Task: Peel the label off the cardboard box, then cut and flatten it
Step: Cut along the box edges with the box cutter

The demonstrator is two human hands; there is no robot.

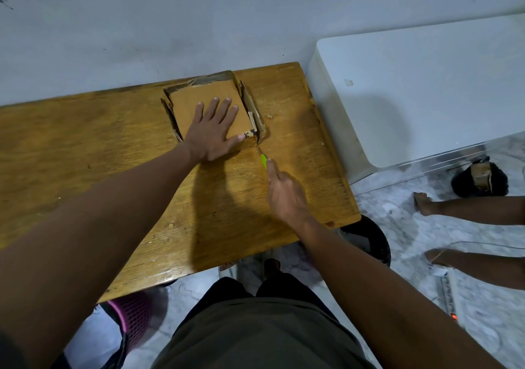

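Your left hand (211, 134) lies flat, fingers straight and spread, pressing down the top panel of the brown, partly cut cardboard box (211, 104), which sits toward the far right corner of the varnished wooden surface (113, 169), close to its far edge by the wall. Your right hand (285, 195) has its fingers curled round a slim green-handled cutter (264, 160), index finger laid along the handle.

The relation that matters: the box lies ahead and to the left of the cutter tip, and the tip meets the box at its near right corner, just beside your left thumb. The cutter's long axis runs from your right hand up toward that corner, roughly in line with the box's right side, where a flap already stands loose. The right hand is the one placed to cut; the left is nearer the box's middle and holds it still. Judging from this, the next stroke likely follows that right-hand seam away from you, and the thumb sits close to the blade's line.

Count: one box, one cutter, two hands at work. Whether the label is fully off cannot be told; a printed scrap shows at the near right corner.
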